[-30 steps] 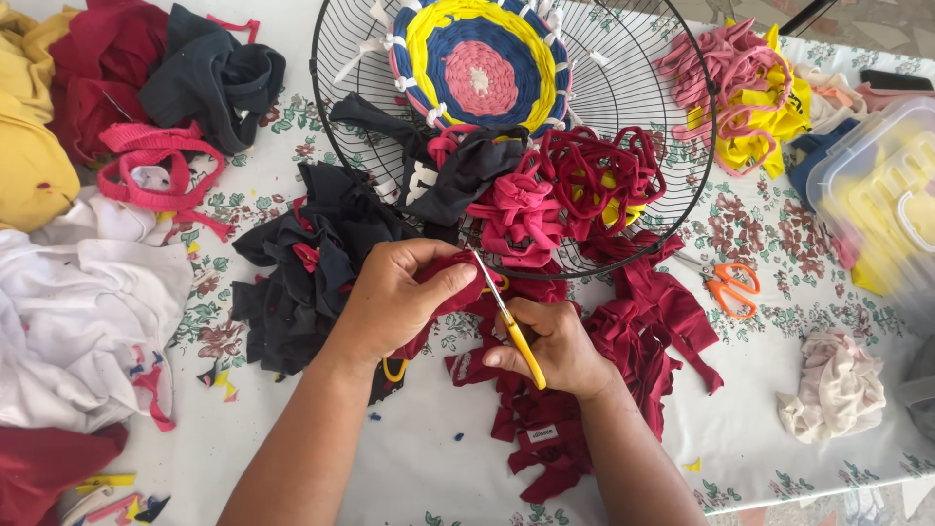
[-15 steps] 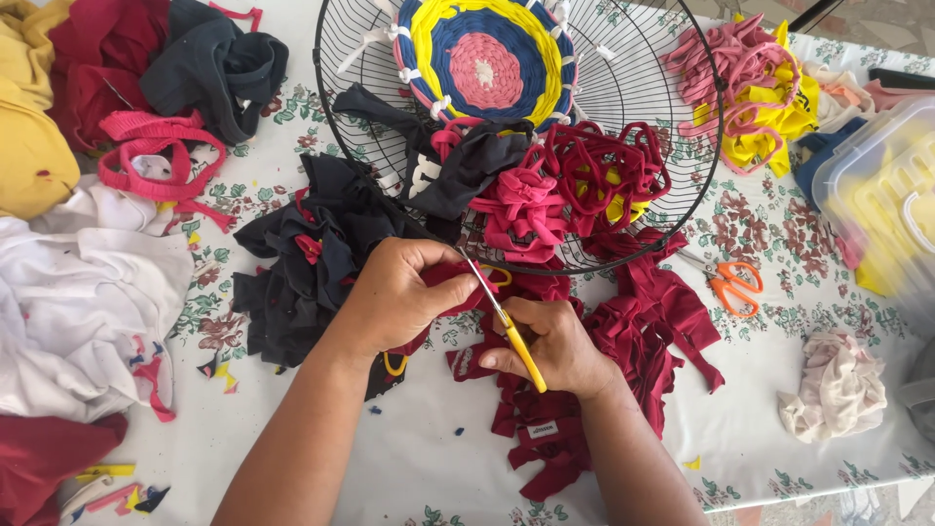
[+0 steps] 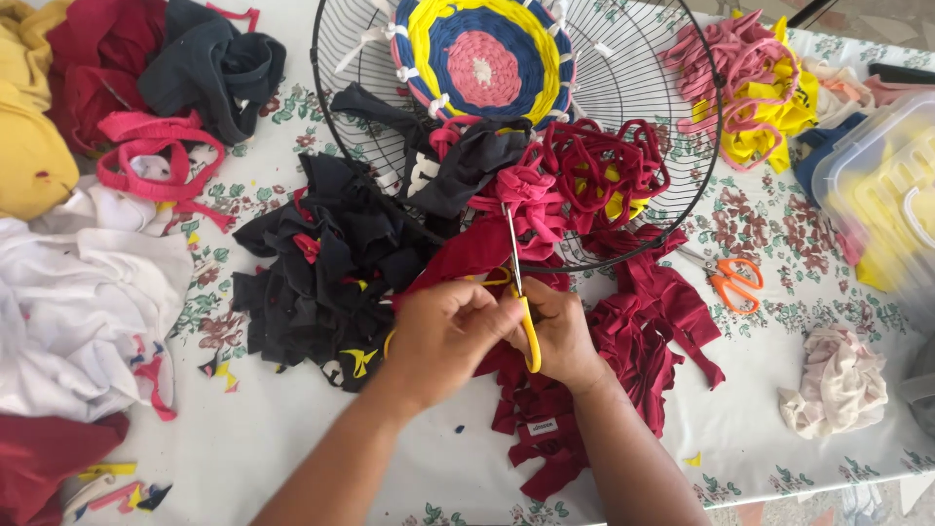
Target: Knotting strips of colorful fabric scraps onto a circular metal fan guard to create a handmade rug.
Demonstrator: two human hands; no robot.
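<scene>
Both hands meet low at centre: the right hand (image 3: 560, 331) is closed around yellow-handled steel scissors (image 3: 519, 292), blades pointing up, while the left hand (image 3: 443, 331) pinches a strip of dark red cloth (image 3: 467, 255). Just above sits a black wire fan guard (image 3: 672, 209) carrying a round woven mat (image 3: 484, 54); black fabric scraps (image 3: 321, 268) crowd the left.

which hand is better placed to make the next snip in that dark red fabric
Right, most likely. The right hand grips the yellow-handled scissors, blades pointing away over the dark red fabric. The left hand pinches that fabric beside the blades.
</scene>
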